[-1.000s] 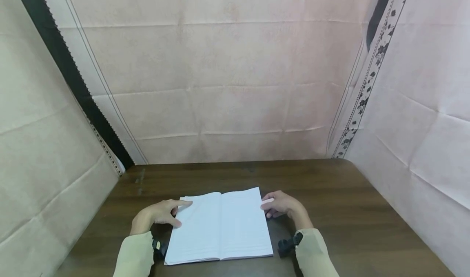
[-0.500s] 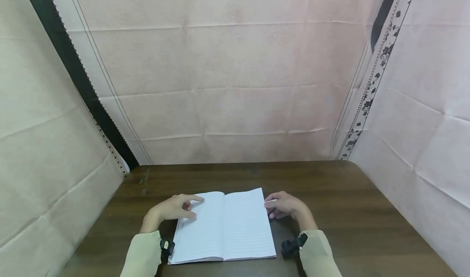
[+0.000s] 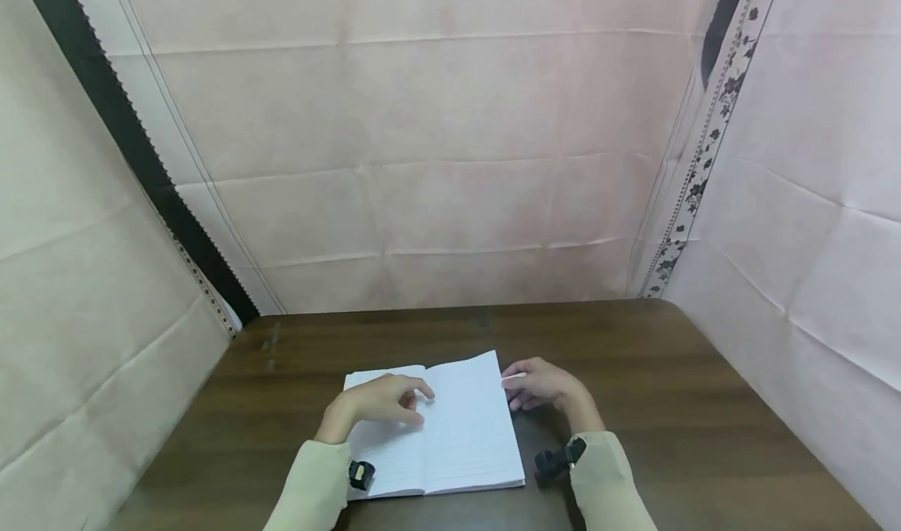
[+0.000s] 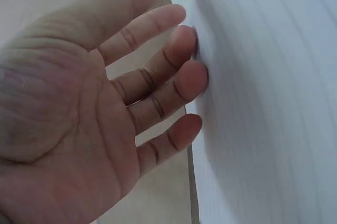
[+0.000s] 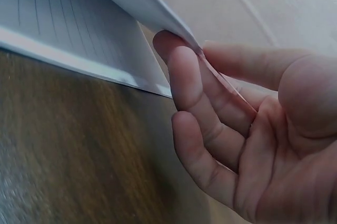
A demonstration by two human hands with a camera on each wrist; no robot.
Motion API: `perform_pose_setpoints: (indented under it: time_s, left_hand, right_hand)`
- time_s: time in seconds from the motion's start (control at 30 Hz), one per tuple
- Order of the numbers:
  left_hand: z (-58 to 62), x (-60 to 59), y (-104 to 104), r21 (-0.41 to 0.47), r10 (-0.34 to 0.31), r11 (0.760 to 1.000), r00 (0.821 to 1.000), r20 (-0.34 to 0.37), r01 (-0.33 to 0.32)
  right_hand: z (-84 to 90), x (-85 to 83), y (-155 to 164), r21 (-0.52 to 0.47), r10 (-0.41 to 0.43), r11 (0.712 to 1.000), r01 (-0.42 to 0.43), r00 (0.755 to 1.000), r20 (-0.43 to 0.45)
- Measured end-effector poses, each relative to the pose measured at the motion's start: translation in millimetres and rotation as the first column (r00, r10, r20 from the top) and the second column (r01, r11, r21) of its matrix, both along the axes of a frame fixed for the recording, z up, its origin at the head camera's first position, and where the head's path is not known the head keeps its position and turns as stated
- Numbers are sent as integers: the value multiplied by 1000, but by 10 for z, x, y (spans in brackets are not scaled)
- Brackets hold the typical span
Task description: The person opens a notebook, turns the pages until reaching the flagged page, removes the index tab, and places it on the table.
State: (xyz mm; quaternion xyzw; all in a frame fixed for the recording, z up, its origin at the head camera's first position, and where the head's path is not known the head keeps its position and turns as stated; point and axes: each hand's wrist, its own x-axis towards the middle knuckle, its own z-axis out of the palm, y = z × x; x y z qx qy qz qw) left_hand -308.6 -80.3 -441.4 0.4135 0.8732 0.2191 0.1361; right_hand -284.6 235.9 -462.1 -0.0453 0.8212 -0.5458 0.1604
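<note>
An open notebook [image 3: 473, 437] with blank ruled pages lies on the brown table. My left hand [image 3: 381, 400] is over its left page, with the fingertips close to the centre crease. In the left wrist view the fingers of the left hand [image 4: 105, 92] are loosely bent, and some tips touch the white paper [image 4: 268, 108]. At the right edge, my right hand [image 3: 543, 385] pinches the upper part of a page. Between thumb and fingers of the right hand [image 5: 247, 124], the right wrist view shows the lifted page [image 5: 145, 2], raised above the ruled sheets [image 5: 63, 29] below.
Pale cloth hangs behind the wooden table [image 3: 704, 437] and along both sides. A floral-edged strip [image 3: 693, 187] runs down the right side and a black strip [image 3: 141, 148] down the left. Dark wrist cameras sit by both sleeves.
My left hand has moved right across the left page, from its outer edge to near the crease. The right hand keeps its pinch at the right edge.
</note>
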Motion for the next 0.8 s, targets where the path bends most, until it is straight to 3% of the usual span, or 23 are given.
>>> perform_pose_setpoints:
  time_s: [0.23,0.47,0.6,0.8]
  left_hand:
    - [46,68,396,-96,35,995,999,34,-32]
    - [60,180,825,-209,42,977,999,-23,-46]
    - [39,228,1025,-175,43,983,997,-59,-52]
    - [-43,265,1250,-92,99,989,975,-200,-120]
  right_hand:
    - [15,1,-26,3,7,1000,-7,1000,-5]
    - [12,-6,-1,-24,8,1000,-7,1000,18]
    - [6,-27,12,-38,14,999,-12,999,41]
    - [1,-29,27,-44,14,999,-12,999,47]
